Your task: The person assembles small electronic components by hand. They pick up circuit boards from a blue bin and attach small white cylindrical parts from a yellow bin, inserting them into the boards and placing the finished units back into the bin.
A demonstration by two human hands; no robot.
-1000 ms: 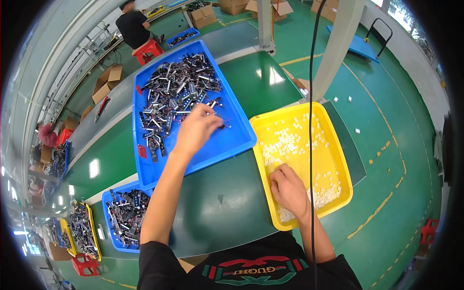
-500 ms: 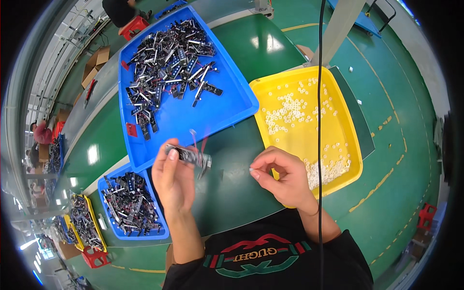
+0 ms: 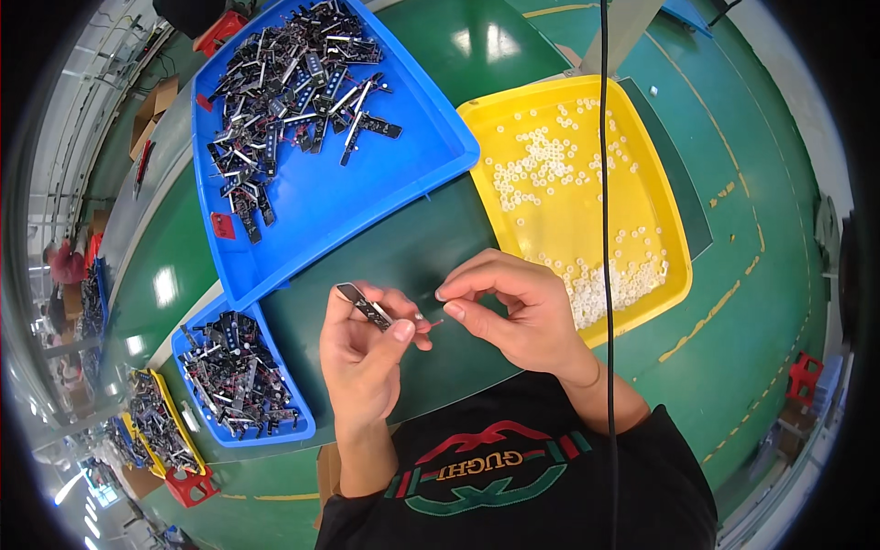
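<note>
My left hand [image 3: 359, 371] is closed on a slim black circuit board [image 3: 365, 306], tilted between thumb and fingers. A short red wire [image 3: 430, 326] sticks out from it toward the right hand. Thumb and index finger of my right hand [image 3: 524, 307] are pinched together just beside that wire; whatever lies between the tips is too small to make out. Behind the right hand stands a yellow tray [image 3: 566, 227] with small white rings [image 3: 539, 163]. Farther left, a large blue tray [image 3: 353, 197] bears a heap of similar boards with wires [image 3: 298, 87].
A smaller blue tray [image 3: 301, 431] full of boards sits left of my left hand. Beyond it is a yellow bin [image 3: 188, 440] of parts beside a red stool [image 3: 191, 488]. A black cable [image 3: 606, 229] hangs down across the view, over the yellow tray. A grey post [image 3: 623, 37] rises behind.
My hands have come closer together, the left moving right and the right moving left. The board has turned in my left hand. The trays now appear slightly higher and farther left in view.
</note>
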